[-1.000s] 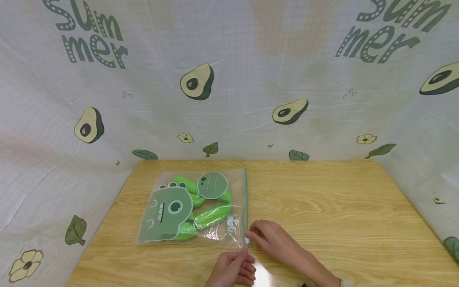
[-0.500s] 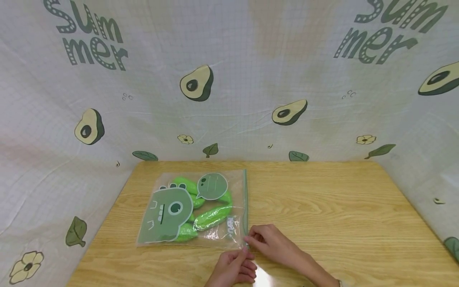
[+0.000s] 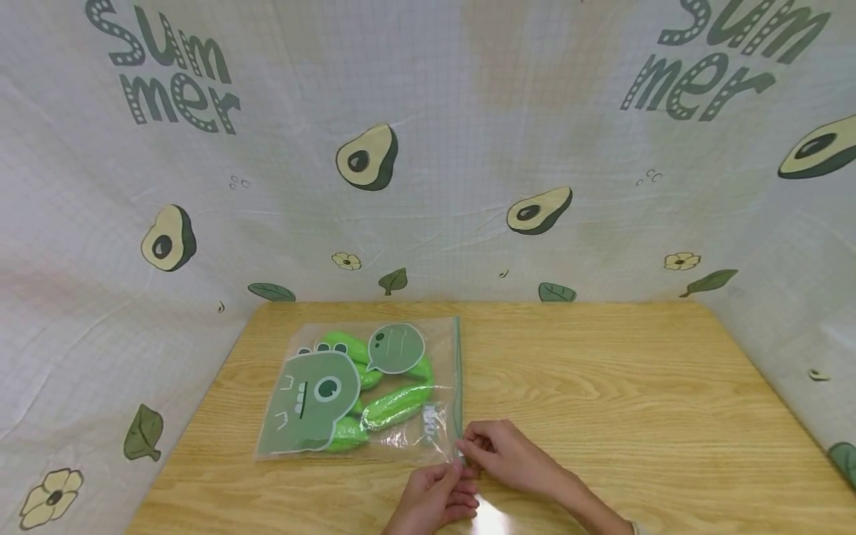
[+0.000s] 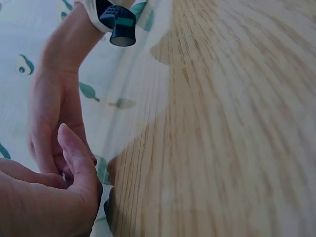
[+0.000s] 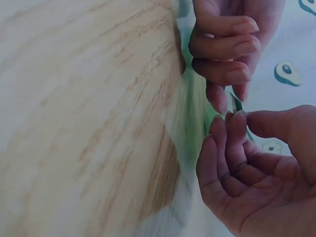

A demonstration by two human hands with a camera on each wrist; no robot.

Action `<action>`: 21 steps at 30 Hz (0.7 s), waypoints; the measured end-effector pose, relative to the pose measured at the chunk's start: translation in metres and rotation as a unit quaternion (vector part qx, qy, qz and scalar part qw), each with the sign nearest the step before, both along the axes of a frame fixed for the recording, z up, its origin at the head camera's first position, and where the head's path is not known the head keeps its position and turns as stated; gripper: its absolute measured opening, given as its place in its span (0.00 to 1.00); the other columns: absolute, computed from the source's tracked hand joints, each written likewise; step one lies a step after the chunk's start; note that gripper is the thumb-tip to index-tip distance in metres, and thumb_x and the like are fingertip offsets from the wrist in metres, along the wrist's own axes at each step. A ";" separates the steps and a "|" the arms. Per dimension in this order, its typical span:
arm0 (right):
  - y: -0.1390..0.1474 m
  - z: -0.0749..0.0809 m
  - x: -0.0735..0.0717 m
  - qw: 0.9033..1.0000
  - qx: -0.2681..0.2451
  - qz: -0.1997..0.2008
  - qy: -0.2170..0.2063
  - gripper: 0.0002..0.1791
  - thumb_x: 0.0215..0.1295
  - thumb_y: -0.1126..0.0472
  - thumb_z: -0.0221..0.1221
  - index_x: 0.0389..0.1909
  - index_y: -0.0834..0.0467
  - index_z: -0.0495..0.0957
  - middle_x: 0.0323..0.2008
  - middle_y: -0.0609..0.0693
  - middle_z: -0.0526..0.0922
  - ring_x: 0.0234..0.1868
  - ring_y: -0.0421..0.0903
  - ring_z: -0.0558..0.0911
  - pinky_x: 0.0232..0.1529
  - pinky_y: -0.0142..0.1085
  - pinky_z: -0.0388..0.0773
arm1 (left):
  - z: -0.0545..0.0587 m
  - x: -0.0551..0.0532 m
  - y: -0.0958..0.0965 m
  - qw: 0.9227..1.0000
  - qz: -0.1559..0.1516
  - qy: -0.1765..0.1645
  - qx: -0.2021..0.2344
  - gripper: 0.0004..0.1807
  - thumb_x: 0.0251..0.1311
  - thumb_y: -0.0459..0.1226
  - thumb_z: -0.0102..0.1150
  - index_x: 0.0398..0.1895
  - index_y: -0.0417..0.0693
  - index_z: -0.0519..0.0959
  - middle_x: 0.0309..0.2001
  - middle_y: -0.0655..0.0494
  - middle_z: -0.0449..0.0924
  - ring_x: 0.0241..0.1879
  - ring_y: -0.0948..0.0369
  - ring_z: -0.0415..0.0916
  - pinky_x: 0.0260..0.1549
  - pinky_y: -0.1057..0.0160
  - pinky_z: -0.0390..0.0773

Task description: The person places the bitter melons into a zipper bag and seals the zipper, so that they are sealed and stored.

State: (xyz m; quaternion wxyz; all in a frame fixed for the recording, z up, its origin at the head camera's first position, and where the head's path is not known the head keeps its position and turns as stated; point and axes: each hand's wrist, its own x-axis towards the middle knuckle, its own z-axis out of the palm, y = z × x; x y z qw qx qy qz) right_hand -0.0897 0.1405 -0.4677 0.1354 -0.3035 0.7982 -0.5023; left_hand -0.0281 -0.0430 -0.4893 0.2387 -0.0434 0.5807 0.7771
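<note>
A clear zip bag (image 3: pixel 341 405) printed with a green one-eyed monster lies flat on the table. Inside it are several bright green, elongated, bumpy objects (image 3: pixel 396 406), their kind hard to tell through the plastic. A green zip strip (image 3: pixel 458 371) runs down the bag's right edge. At the bag's lower right corner, my left hand (image 3: pixel 431 499) pinches the end of this edge between thumb and fingers. My right hand (image 3: pixel 511 457) pinches the strip just above, thumb against index finger. Its fingers hide the white slider. Both hands' fingertips nearly meet in the right wrist view.
The wooden table (image 3: pixel 602 371) extends to the right of the bag. A pale cloth (image 3: pixel 455 148) printed with avocados hangs behind and at both sides. A dark device (image 4: pixel 122 27) sits on the right wrist in the left wrist view.
My right hand has moved slightly down toward the bag's corner, and the white slider, visible earlier, is now covered by its fingers. My left hand stays at the corner.
</note>
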 end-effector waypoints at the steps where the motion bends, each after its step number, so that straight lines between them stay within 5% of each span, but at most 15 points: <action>1: 0.000 0.000 0.000 1.000 -0.004 0.001 -0.007 0.12 0.78 0.58 0.56 0.33 0.57 0.80 0.24 0.44 0.82 0.25 0.35 0.80 0.27 0.29 0.80 | 0.000 0.000 0.000 1.000 0.003 -0.005 0.003 0.22 0.80 0.40 0.48 0.51 0.25 0.79 0.34 0.53 0.83 0.33 0.63 0.82 0.37 0.66 0.86; 12: 0.001 0.000 0.000 0.999 -0.025 -0.001 -0.045 0.13 0.78 0.59 0.56 0.32 0.59 0.80 0.24 0.46 0.81 0.26 0.35 0.77 0.29 0.27 0.77 | 0.000 -0.003 0.002 0.998 0.022 -0.034 0.040 0.19 0.79 0.39 0.50 0.50 0.27 0.79 0.35 0.53 0.81 0.34 0.64 0.83 0.42 0.67 0.85; 21: 0.000 -0.002 -0.002 0.998 -0.014 -0.017 -0.062 0.12 0.77 0.57 0.57 0.32 0.58 0.80 0.25 0.43 0.81 0.27 0.36 0.80 0.30 0.29 0.80 | -0.004 -0.005 0.005 0.999 0.040 -0.006 0.023 0.17 0.78 0.35 0.51 0.48 0.22 0.79 0.32 0.55 0.80 0.32 0.66 0.80 0.37 0.72 0.83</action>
